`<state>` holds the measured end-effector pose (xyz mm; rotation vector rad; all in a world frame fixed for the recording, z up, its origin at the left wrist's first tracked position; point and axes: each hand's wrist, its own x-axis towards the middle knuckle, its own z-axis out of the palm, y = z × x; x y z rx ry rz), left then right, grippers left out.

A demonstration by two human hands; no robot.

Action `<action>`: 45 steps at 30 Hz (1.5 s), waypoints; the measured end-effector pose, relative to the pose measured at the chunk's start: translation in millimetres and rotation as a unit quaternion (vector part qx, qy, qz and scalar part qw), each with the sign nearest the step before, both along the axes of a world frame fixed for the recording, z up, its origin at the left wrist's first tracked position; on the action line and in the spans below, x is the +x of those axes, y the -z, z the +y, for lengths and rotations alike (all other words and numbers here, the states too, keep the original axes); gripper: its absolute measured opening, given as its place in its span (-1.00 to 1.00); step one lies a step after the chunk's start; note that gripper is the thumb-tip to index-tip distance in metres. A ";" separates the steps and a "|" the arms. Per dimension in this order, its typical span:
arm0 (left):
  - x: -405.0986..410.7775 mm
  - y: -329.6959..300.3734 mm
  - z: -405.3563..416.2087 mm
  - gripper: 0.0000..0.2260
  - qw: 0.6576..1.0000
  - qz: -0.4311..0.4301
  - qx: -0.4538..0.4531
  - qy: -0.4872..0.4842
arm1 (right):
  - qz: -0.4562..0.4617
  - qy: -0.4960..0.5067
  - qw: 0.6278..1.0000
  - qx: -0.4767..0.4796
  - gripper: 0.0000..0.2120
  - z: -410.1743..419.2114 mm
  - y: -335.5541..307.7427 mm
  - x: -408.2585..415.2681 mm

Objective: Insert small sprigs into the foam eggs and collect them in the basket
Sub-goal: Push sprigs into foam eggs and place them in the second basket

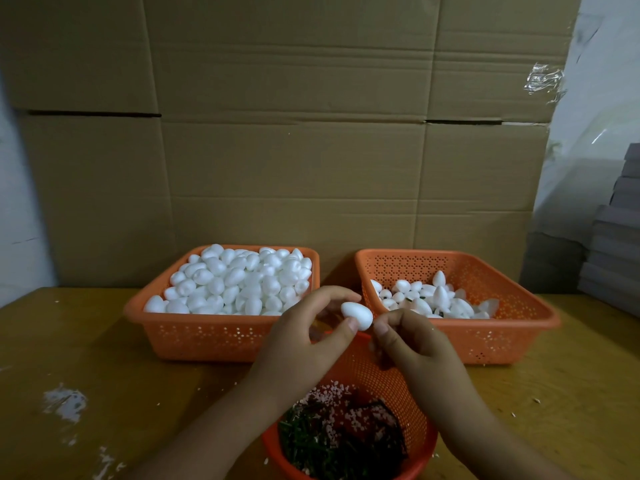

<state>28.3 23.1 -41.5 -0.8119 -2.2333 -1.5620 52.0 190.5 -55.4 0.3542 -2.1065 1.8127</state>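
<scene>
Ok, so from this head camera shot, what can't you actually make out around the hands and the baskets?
- Any sprig at the right hand: its pinched fingertips cover the spot against the foam egg, so I cannot tell whether one is going in.
- Round basket: the near rim is cut off by the bottom edge, and both forearms cover its sides.
- Right basket: dark bits among the eggs are too small to identify.
- Left hand: its grip hides the egg's underside.

The bench [86, 358] lies open at near left and near right. At the far side, a full basket [207, 336] on the left and a partly filled basket [512, 327] on the right leave a narrow gap between them. A round basket [391, 379] blocks the near middle, under both hands. A cardboard wall [294, 150] closes off the far edge; stacked boards [613, 244] crowd the far right.
</scene>
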 end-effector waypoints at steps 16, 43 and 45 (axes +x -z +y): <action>-5.0 -1.4 -4.2 -0.78 0.990 -0.101 0.035 0.088 | 0.015 0.052 0.997 0.056 -0.72 -1.2 4.3 1.0; -8.8 2.0 -3.1 -0.78 0.988 -0.112 0.030 0.099 | 0.044 0.028 0.998 0.046 -0.77 -0.6 7.2 1.2; -8.8 2.4 -2.9 -0.74 0.990 -0.102 0.021 0.099 | 0.044 0.032 0.997 0.047 -0.77 -0.8 6.7 1.1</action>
